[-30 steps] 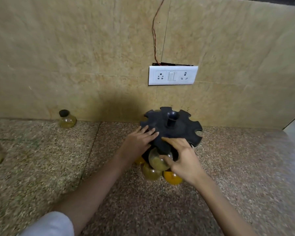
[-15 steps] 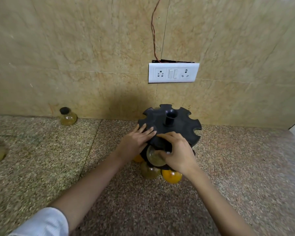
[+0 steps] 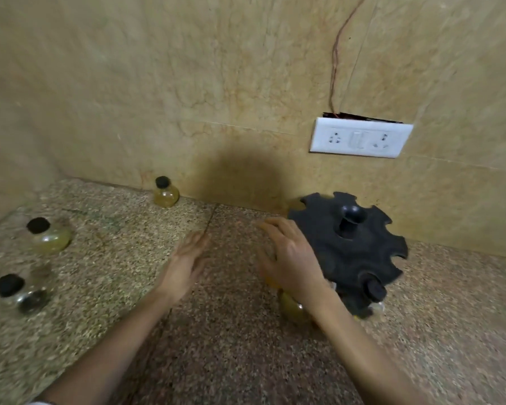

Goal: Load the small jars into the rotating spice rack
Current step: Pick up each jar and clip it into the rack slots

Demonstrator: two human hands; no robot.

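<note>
The black rotating spice rack [image 3: 348, 249] stands on the counter at the right, its notched top disc facing me. One jar's black cap [image 3: 374, 289] sits in a front notch, and a yellowish jar [image 3: 292, 309] hangs lower down, partly behind my wrist. My right hand [image 3: 292, 258] hovers open just left of the rack, holding nothing. My left hand [image 3: 184, 264] is open and blurred over the counter, apart from the rack. Three loose jars with black caps stand at the left: one by the wall [image 3: 165, 192], one yellowish [image 3: 48, 236], one with dark contents [image 3: 22, 293].
A white socket plate [image 3: 360, 137] is on the tiled wall above the rack, with a thin wire [image 3: 335, 54] running up from it. The speckled stone counter [image 3: 231, 346] meets the wall in a corner at the far left.
Both hands have let go of the rack and moved left; the jar my right hand held now sits in a front notch. The view has swung left, showing more loose jars.
</note>
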